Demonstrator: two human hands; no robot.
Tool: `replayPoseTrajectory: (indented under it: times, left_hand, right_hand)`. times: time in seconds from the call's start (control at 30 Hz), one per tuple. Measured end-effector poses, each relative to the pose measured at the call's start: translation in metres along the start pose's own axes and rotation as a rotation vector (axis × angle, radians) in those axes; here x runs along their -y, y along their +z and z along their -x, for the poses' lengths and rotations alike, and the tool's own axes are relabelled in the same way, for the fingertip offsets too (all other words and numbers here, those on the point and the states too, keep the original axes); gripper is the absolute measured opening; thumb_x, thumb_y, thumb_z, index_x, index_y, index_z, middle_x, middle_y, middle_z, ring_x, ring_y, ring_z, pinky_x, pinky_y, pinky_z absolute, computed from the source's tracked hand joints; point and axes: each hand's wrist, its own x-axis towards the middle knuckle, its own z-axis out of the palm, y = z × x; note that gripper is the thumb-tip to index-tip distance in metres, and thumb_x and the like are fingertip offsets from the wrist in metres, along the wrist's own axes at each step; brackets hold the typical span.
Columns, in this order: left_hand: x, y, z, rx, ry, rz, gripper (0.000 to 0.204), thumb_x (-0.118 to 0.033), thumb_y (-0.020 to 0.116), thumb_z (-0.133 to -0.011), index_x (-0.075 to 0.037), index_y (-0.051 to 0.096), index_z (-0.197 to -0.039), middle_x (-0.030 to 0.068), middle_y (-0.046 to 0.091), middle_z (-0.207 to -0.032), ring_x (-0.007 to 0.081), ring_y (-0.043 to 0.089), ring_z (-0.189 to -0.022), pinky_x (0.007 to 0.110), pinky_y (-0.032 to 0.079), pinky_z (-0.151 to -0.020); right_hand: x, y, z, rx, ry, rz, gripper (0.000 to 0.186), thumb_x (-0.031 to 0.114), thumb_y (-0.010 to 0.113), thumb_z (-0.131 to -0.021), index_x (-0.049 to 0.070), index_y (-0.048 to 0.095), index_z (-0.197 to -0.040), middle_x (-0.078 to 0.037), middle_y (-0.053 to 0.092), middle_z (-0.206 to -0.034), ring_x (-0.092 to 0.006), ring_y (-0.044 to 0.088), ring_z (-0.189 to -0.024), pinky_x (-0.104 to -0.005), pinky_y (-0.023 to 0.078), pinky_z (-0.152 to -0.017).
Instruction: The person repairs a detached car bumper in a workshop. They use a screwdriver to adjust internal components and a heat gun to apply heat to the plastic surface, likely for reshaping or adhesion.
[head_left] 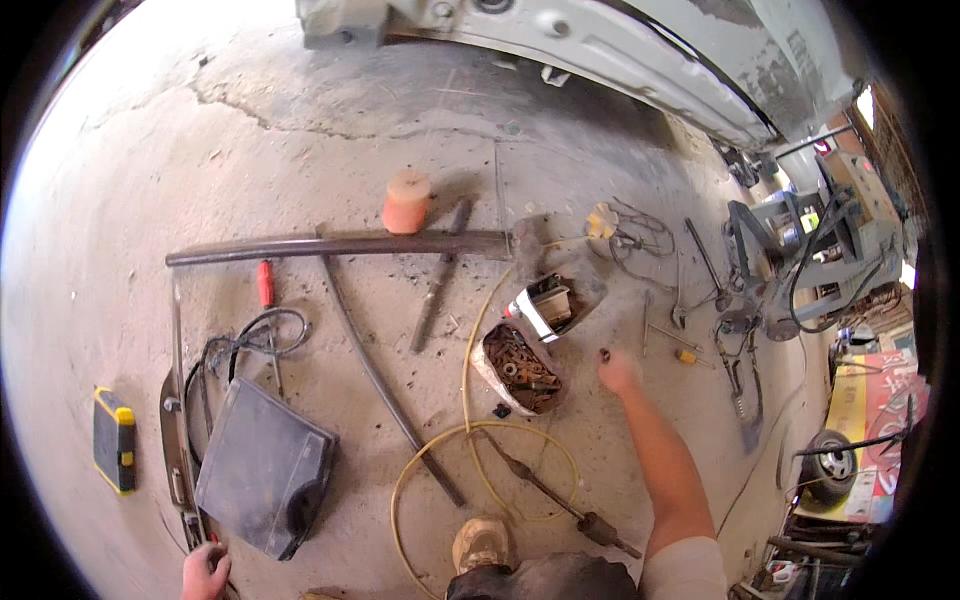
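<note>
Right hand curled on a small dark bit, a gap between it and the open tub of rusty bits, left hand near a black case, can't tell its grip, cracked, dusty floor, pale car body up top.

Left hand: cut off, seven o'clock
Dark bit in right hand: too small to tell
Vehicle body: cut off, twelve o'clock
</note>
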Motion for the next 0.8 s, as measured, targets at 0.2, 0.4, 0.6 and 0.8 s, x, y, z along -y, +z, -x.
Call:
replayPoseTrajectory:
  times: [0.2,0.4,0.6,0.8]
  left_hand:
    - [-0.165,0.047,-0.101,-0.146,0.429,-0.237,0.078,-0.023,0.079,-0.071,-0.006,0.045,-0.139,0.0243,0.040,-0.143,0.0428,0.042,-0.129,0.046,0.036,-0.108]
    - [-0.223,0.126,-0.145,-0.259,0.328,-0.405,0.103,-0.039,0.081,-0.066,-0.004,0.030,-0.149,0.0251,0.018,-0.157,0.0452,0.013,-0.145,0.055,0.012,-0.118]
    - [-0.232,0.129,-0.148,-0.225,0.314,-0.479,0.097,-0.041,0.079,-0.068,-0.002,0.035,-0.145,0.0224,0.026,-0.153,0.0429,0.015,-0.145,0.057,0.009,-0.118]
    - [-0.217,0.127,-0.158,-0.272,0.465,-0.504,0.080,-0.035,0.075,-0.069,-0.002,0.045,-0.136,0.0190,0.043,-0.140,0.0380,0.029,-0.140,0.058,0.011,-0.118]
  right_hand:
    - [-0.010,-0.004,-0.062,-0.093,0.065,0.017,0.033,0.033,0.054,-0.094,0.005,0.065,-0.106,-0.021,0.068,-0.100,-0.0406,0.064,-0.097,-0.0506,0.051,-0.083]
    - [-0.005,0.008,-0.104,-0.155,0.228,-0.361,0.051,0.042,0.045,-0.100,0.003,0.053,-0.131,-0.023,0.067,-0.104,-0.0388,0.065,-0.100,-0.0508,0.050,-0.086]
    - [0.032,0.023,-0.086,-0.126,0.359,-0.811,0.054,0.040,0.049,-0.097,-0.001,0.052,-0.133,-0.029,0.066,-0.102,-0.0400,0.064,-0.101,-0.0441,0.047,-0.090]
    - [0.028,0.018,-0.083,-0.098,0.240,-0.519,0.056,0.024,0.058,-0.086,-0.006,0.049,-0.132,-0.029,0.058,-0.126,-0.0403,0.056,-0.117,-0.0431,0.043,-0.098]
